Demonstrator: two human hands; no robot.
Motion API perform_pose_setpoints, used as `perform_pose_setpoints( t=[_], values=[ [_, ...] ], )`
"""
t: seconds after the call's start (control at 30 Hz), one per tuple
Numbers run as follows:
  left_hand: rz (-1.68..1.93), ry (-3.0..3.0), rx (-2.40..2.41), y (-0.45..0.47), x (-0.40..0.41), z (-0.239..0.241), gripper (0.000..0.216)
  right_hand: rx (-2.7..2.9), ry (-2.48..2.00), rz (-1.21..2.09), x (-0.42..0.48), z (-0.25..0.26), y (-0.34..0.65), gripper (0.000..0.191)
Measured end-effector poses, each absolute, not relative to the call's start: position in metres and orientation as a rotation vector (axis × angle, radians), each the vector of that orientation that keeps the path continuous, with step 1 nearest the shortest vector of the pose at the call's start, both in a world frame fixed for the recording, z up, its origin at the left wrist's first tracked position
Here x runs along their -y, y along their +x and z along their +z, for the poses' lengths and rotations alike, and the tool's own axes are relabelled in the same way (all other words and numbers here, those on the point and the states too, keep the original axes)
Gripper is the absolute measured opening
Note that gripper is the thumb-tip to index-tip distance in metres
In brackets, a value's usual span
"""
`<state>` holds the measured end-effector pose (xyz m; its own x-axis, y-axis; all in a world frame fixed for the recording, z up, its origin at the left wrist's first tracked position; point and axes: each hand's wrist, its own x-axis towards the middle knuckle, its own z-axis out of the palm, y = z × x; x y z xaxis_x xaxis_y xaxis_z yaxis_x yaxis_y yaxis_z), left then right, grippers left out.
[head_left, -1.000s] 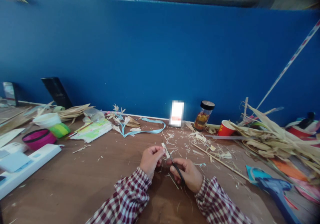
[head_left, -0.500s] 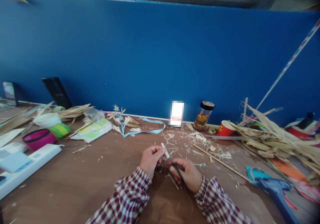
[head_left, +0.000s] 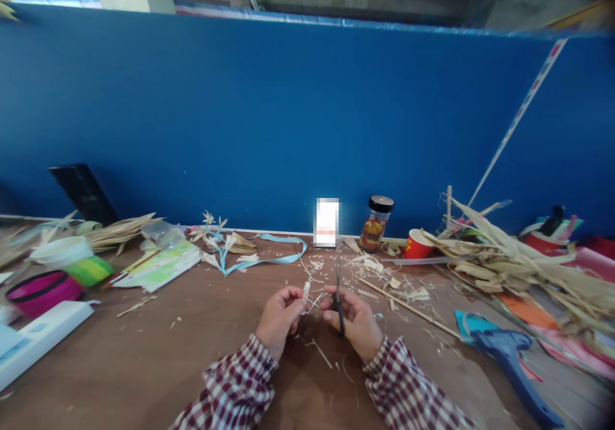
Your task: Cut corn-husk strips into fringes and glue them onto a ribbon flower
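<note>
My left hand [head_left: 277, 315] pinches a small pale strip of dried leaf [head_left: 306, 289] between thumb and fingers, just above the brown table [head_left: 144, 353]. My right hand [head_left: 354, 320] is closed round black-handled scissors [head_left: 338, 289] whose blades point up and away, a little to the right of the strip. The two hands are close together, near the table's front middle. Both wrists wear red-and-white checked sleeves. Pale shavings and slivers [head_left: 365, 276] lie scattered on the wood beyond the hands.
A blue partition [head_left: 288, 116] closes off the back. Left: pink bowl [head_left: 38, 289], green-and-white cups [head_left: 72, 260], white tray [head_left: 33, 337]. Behind: light-blue ribbon [head_left: 269, 257], jar [head_left: 375, 223], red cup [head_left: 417, 244]. Right: a heap of dried husks [head_left: 519, 263] and a blue glue gun [head_left: 509, 353].
The scissors have swung from lying slantwise against the strip to pointing upright, apart from it. The strip now shows shorter in my left hand. The view has shifted slightly to the right.
</note>
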<state>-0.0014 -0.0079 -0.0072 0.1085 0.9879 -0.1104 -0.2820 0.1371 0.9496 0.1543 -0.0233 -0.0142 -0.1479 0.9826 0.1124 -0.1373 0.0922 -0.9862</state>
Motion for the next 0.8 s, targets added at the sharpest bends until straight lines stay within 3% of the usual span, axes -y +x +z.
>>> perform_pose_setpoints(
  t=[0.23,0.8],
  values=[
    [0.988,1.248,-0.986,0.001,0.015,-0.007,0.021,1.282,-0.935,1.222,0.022,-0.013,0.157,0.045],
    [1.076,1.190,-1.009,0.006,0.015,-0.016,0.031,1.393,-0.996,1.215,0.026,-0.015,0.151,0.037]
  ],
)
